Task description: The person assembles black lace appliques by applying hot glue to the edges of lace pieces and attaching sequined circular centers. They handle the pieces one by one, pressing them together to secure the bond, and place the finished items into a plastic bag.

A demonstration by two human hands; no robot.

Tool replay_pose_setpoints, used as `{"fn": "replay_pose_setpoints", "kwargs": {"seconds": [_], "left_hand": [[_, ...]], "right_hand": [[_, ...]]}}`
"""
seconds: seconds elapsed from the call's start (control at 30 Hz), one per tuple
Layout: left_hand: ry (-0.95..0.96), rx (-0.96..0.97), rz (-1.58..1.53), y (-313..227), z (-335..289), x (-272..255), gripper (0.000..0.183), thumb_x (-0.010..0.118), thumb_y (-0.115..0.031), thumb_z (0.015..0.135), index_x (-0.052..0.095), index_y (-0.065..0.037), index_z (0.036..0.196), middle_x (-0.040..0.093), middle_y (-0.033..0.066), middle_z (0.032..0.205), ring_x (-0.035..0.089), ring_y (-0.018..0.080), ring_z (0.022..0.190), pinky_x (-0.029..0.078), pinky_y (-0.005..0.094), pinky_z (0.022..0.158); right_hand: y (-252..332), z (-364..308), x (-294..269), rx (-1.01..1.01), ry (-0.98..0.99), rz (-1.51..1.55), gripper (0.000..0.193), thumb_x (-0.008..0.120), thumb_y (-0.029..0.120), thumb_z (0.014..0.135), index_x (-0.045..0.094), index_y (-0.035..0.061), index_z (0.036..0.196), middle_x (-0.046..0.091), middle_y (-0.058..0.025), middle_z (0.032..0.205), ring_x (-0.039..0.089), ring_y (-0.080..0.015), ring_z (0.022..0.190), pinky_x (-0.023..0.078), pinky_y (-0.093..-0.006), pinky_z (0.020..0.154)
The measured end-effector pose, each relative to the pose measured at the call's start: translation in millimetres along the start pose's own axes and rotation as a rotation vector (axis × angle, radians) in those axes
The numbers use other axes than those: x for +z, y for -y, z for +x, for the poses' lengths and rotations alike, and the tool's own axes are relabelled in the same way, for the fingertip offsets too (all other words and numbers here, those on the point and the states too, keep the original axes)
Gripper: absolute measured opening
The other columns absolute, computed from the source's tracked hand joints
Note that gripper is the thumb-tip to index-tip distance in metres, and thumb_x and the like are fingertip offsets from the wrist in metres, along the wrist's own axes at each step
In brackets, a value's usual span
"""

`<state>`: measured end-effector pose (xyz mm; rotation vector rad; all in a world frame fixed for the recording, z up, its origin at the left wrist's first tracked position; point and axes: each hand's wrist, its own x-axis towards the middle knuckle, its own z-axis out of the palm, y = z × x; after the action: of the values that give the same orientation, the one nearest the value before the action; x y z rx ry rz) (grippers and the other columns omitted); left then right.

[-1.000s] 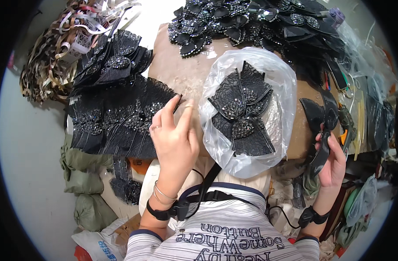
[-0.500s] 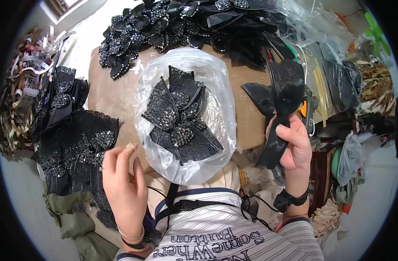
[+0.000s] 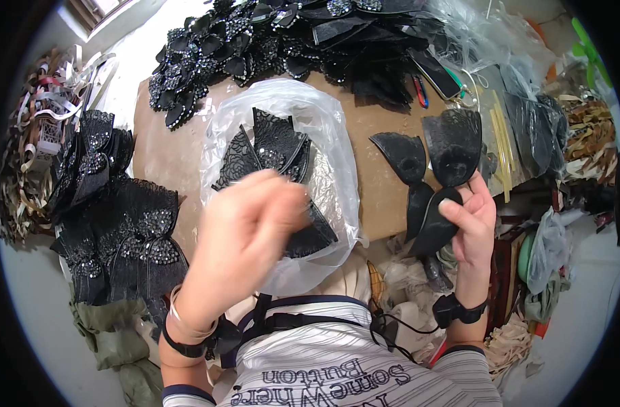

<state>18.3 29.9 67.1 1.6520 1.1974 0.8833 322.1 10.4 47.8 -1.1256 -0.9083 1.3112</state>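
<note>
My right hand [image 3: 467,222] grips a plain black bow [image 3: 432,169] by its centre and holds it up over the right edge of the brown board [image 3: 167,149]. My left hand [image 3: 241,241] is raised, blurred, over a clear plastic bag [image 3: 323,136] that holds a black beaded bow [image 3: 269,152]. Its fingers are curled together above the bag; whether they pinch anything is unclear.
A stack of black sequinned bows [image 3: 123,237] lies at my left. A large heap of black bows [image 3: 256,41] covers the far side of the board. Ribbons [image 3: 39,129] lie far left; plastic bags and a phone [image 3: 440,71] lie at the right.
My left hand has risen from beside the left stack to over the bagged bow. My right hand has turned the plain bow and brought it closer to the centre.
</note>
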Motion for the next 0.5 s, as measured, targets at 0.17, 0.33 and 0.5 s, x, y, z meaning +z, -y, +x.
{"fn": "replay_pose_setpoints", "kwargs": {"seconds": [0.17, 0.33, 0.5], "left_hand": [[0.294, -0.157, -0.831, 10, 3, 83, 0.037, 0.073, -0.015, 0.088, 0.062, 0.003, 0.118, 0.068, 0.0038, 0.103, 0.060, 0.0071, 0.087, 0.049, 0.0228, 0.075], [0.154, -0.401, -0.852, 31, -12, 84, 0.025, 0.065, -0.004, 0.091, 0.061, 0.004, 0.114, 0.069, 0.0053, 0.102, 0.062, 0.0089, 0.088, 0.052, 0.0253, 0.079], [-0.119, -0.340, -0.848, 26, -23, 86, 0.028, 0.061, -0.012, 0.095, 0.051, 0.003, 0.116, 0.062, 0.0064, 0.098, 0.065, 0.0160, 0.087, 0.053, 0.0295, 0.081]], "right_hand": [[-6, -20, 60, -0.028, 0.165, -0.165, 0.095, 0.061, -0.014, 0.081, -0.001, 0.0006, 0.153, 0.061, -0.0188, 0.123, 0.060, -0.0226, 0.115, 0.050, -0.0310, 0.092], [3, -13, 22, 0.201, 0.485, -0.325, 0.071, 0.048, -0.003, 0.094, 0.010, 0.0011, 0.154, 0.070, -0.0135, 0.104, 0.065, -0.0124, 0.091, 0.049, -0.0244, 0.085], [-51, 74, -62, -0.031, -0.123, -1.106, 0.039, 0.074, 0.019, 0.082, 0.062, -0.0042, 0.111, 0.063, -0.0106, 0.088, 0.060, -0.0174, 0.075, 0.051, -0.0302, 0.069]]}}
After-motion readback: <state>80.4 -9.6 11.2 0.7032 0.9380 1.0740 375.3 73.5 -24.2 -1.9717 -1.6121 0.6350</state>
